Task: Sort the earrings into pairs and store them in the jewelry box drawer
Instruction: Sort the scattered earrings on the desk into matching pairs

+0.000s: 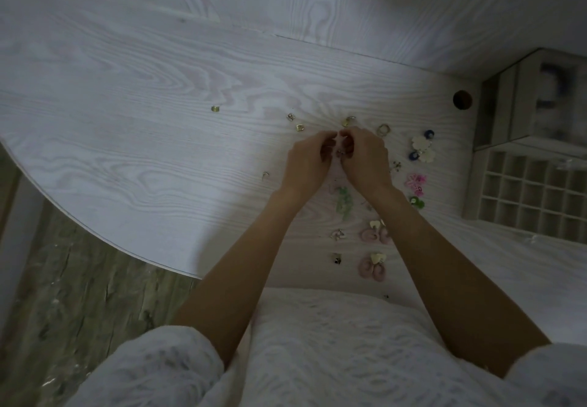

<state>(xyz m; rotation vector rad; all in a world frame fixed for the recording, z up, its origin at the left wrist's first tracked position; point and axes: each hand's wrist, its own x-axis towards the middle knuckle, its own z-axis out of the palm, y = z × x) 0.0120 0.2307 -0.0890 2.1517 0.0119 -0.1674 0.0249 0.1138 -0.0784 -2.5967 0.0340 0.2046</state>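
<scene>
My left hand [309, 157] and my right hand [363, 155] meet over the middle of the white table, fingertips pinched together around a small earring [339, 152] that is mostly hidden between them. Loose earrings lie around: gold studs [215, 108], [300, 127], a small one [265, 174], a green cluster [344, 202], pink heart pairs [374, 235], [371, 267], pink flowers [415, 182], white flowers with blue beads [421, 148]. The jewelry box drawer [476, 184] with its grid of compartments stands open at the right.
The jewelry box body [524, 111] stands at the back right beside a round cable hole [462, 99]. The table's curved edge [95, 232] runs along the left, with wooden floor below. A wall panel rises behind the table.
</scene>
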